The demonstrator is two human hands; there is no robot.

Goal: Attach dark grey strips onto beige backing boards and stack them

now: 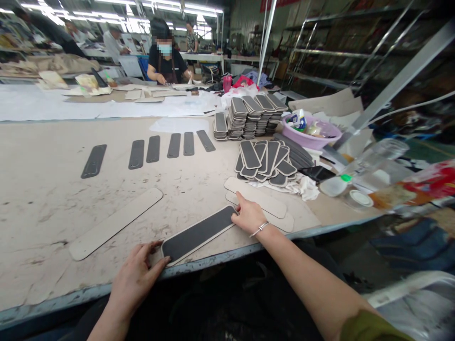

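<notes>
A long dark grey panel with a beige border (201,234) lies at a slant near the table's front edge. My left hand (137,270) pinches its near left end between thumb and fingers. At the far right end, my right hand (249,215) grips the panel's edge, the index finger stretched forward over a beige strip. Two beige rounded strips (263,199) lie partly under and beyond that hand. Left of the panel rests another long beige strip (115,225). Farther back, several small dark grey pieces (152,149) lie in a loose row.
Neat stacks of bordered panels (249,116) stand at the back right, with a loose pile of panels (265,161) before them. Beside these are a purple basin (311,137), a phone (317,173) and a clear bottle (336,186). A masked person (165,61) works across the table.
</notes>
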